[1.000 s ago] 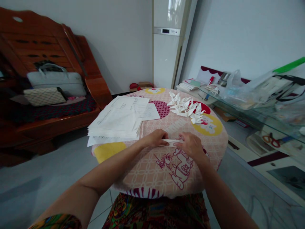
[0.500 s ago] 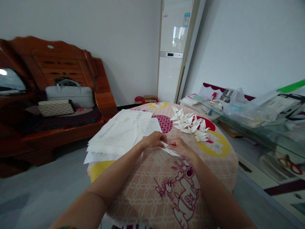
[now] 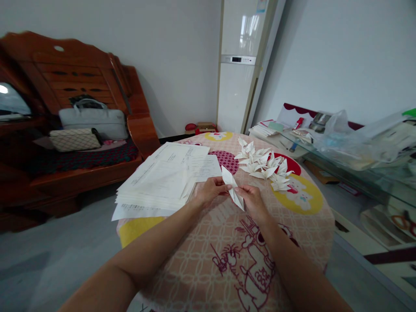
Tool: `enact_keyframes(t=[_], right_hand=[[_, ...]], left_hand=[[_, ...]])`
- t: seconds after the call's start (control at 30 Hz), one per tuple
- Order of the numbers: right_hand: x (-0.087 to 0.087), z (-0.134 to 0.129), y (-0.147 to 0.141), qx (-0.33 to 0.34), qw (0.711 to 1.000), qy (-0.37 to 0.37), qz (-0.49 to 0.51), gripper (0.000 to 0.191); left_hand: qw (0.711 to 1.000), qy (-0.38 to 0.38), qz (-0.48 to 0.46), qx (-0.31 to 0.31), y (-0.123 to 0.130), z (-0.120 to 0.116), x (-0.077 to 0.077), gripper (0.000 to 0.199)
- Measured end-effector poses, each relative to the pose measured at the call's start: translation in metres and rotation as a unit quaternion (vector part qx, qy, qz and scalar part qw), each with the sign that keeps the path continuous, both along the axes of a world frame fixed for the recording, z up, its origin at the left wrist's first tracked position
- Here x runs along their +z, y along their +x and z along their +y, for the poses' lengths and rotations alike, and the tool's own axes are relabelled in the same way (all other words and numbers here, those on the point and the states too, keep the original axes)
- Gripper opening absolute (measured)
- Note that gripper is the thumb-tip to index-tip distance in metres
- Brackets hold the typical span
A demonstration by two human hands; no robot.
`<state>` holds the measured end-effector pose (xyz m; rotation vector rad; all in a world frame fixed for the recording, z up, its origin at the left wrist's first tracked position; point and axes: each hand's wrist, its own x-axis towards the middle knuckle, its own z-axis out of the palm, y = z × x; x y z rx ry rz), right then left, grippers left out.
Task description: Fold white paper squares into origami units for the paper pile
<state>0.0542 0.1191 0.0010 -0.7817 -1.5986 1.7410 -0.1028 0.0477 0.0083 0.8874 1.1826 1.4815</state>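
Note:
A narrow diamond of folded white paper is held up between my two hands above the round table. My left hand pinches its left edge near the middle. From the other side, my right hand grips the right edge with thumb and fingers. Both hands are closed on it, and the tips of some fingers are hidden behind the paper. Beyond my right hand lies a cluster of several folded paper cranes. Left of my left hand sits a stack of printed sheets.
A patterned cloth covers the round table. To the right stands a glass-topped cabinet with plastic bags and papers. A wooden bench holding bags is at the left. Behind the table rises a tall white air conditioner.
The folded paper was low and nearly flat between my fingers; now it is raised and turned more upright, its broad face showing. The view has tilted slightly downward.

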Motion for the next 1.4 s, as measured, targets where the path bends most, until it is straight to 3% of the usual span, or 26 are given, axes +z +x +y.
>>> enact_keyframes(t=[0.2, 0.53, 0.9, 1.07, 1.2, 1.4], right_hand=[[0.000, 0.000, 0.003, 0.025, 0.994, 0.099, -0.030, 0.027], [-0.005, -0.004, 0.002, 0.035, 0.990, 0.125, -0.054, 0.029], [-0.004, -0.005, 0.005, 0.041, 0.999, 0.016, -0.012, 0.025], [-0.005, -0.004, 0.004, 0.025, 1.000, 0.014, -0.010, 0.030], [-0.006, -0.003, 0.004, 0.025, 0.998, 0.055, -0.020, 0.033], [-0.007, -0.001, 0.006, 0.026, 0.987, 0.149, -0.056, 0.034]], left_hand=[[0.999, 0.017, 0.017, 0.032, 0.011, -0.002, 0.001, 0.031], [1.000, 0.003, 0.000, 0.026, 0.010, -0.004, 0.008, 0.032], [0.999, -0.019, 0.004, -0.040, 0.003, -0.008, 0.008, 0.039], [0.996, -0.016, 0.011, -0.086, -0.002, -0.010, 0.011, 0.047], [0.992, -0.021, -0.003, -0.121, -0.002, -0.011, 0.015, 0.058], [0.990, -0.037, -0.040, -0.132, -0.003, -0.011, 0.012, 0.059]])
